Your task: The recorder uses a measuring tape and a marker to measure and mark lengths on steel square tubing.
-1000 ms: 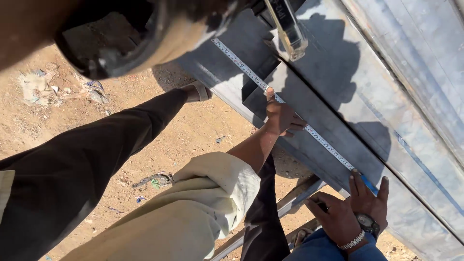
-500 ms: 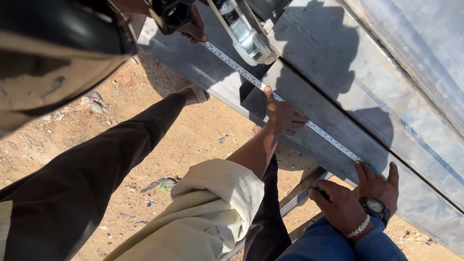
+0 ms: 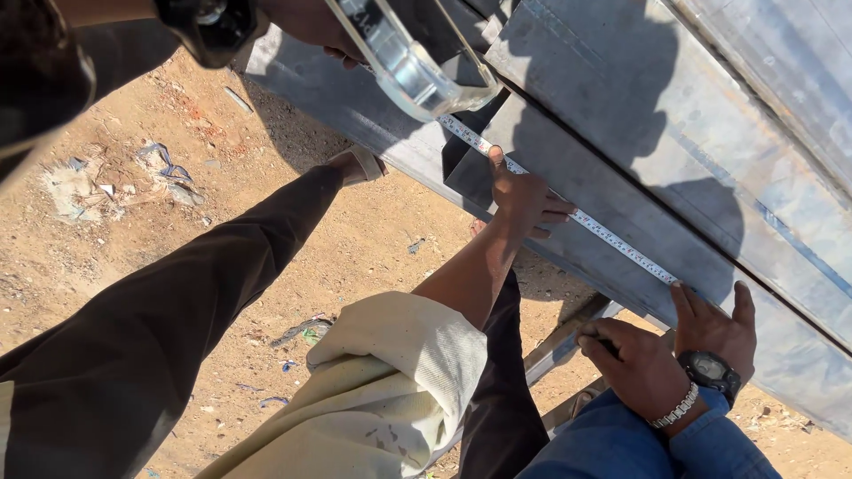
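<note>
The tape measure (image 3: 612, 232) lies stretched along the grey metal panel (image 3: 621, 133). The right hand (image 3: 524, 195) pins it there with flat, ungripping fingers (image 3: 550, 211), and the left hand (image 3: 311, 31) clasps the case (image 3: 408, 71) off the panel's upper end. If that press eases, or the co-worker's hand (image 3: 710, 324) at the panel's lower end slips, the blade would likely skew or snap back.

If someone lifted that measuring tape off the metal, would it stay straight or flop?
Probably it would sag: the tape blade is a thin, narrow ribbon, and a hand pins it against the steel sheet. It looks light, and could slide on that smooth metal.
</note>
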